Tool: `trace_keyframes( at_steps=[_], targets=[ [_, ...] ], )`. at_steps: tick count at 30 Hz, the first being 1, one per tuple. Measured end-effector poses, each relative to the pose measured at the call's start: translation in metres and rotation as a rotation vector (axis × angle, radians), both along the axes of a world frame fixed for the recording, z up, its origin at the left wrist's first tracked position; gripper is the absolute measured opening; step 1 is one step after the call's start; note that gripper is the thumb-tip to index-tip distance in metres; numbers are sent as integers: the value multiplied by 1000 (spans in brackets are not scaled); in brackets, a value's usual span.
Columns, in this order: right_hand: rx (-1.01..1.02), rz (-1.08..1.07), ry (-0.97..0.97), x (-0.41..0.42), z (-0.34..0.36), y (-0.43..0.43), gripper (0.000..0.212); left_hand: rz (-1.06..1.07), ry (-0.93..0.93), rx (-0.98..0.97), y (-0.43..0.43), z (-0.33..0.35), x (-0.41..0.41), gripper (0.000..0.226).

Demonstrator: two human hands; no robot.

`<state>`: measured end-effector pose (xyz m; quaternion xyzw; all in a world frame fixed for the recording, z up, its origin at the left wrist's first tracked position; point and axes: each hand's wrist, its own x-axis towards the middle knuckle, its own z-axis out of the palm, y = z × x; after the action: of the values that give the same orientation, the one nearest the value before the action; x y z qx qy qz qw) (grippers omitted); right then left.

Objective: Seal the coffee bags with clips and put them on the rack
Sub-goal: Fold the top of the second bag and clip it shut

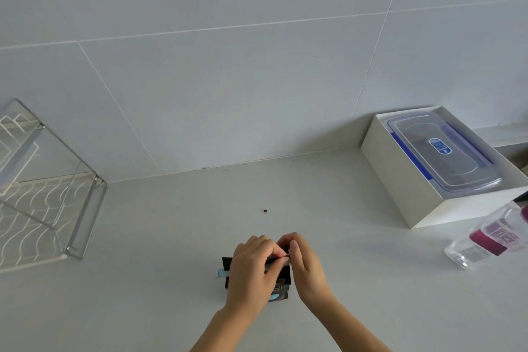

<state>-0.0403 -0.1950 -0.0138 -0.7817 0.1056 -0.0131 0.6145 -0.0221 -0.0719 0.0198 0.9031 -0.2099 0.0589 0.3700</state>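
On the counter, both hands' fingers (275, 264) pinch closed — coffee bag (281, 284) and clip (222, 273).

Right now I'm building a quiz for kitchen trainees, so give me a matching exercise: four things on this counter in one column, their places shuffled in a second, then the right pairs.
Things:
1. coffee bag
2. wire rack
3. lidded plastic container
4. clear bottle

Places:
A. lying on its side at the right edge
B. far left, against the wall
C. inside the white box
D. between both hands, near the front

Pairs: 1-D, 2-B, 3-C, 4-A
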Motion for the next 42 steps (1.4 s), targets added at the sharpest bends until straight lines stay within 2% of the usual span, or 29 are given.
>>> trace_keyframes(
  at_steps=[5,7,11,15,18,23,31,32,34,37,40,42],
  targets=[
    [-147,-3,110,-7,-19,0,23,4,20,-28,1,-7,-3,17],
    [-146,-7,116,-3,-18,2,24,2,16,-10,2,-5,0,18],
    [30,4,88,4,-8,5,30,-46,8,87,9,3,11,11],
    [197,1,113,1,-8,11,32,-84,-3,198,13,2,9,15],
    [217,-3,59,-2,-12,13,33,-65,46,127,12,2,5,11],
    [135,-88,26,-12,-28,11,34,-47,112,7,4,-5,-7,13],
    [144,-12,83,2,-18,0,33,8,120,29,5,5,7,12],
    [151,-14,98,3,-15,2,32,18,87,18,10,6,8,15],
    [178,-15,135,1,-12,4,34,97,-12,8,22,2,8,36],
    [266,66,226,-10,-14,6,41,358,-36,-17,43,-10,-3,72],
    [318,141,273,-24,-15,8,38,590,120,-118,59,-23,-10,89],
    [300,153,308,-30,-16,10,39,699,391,-348,69,-30,-9,90]
  ],
)
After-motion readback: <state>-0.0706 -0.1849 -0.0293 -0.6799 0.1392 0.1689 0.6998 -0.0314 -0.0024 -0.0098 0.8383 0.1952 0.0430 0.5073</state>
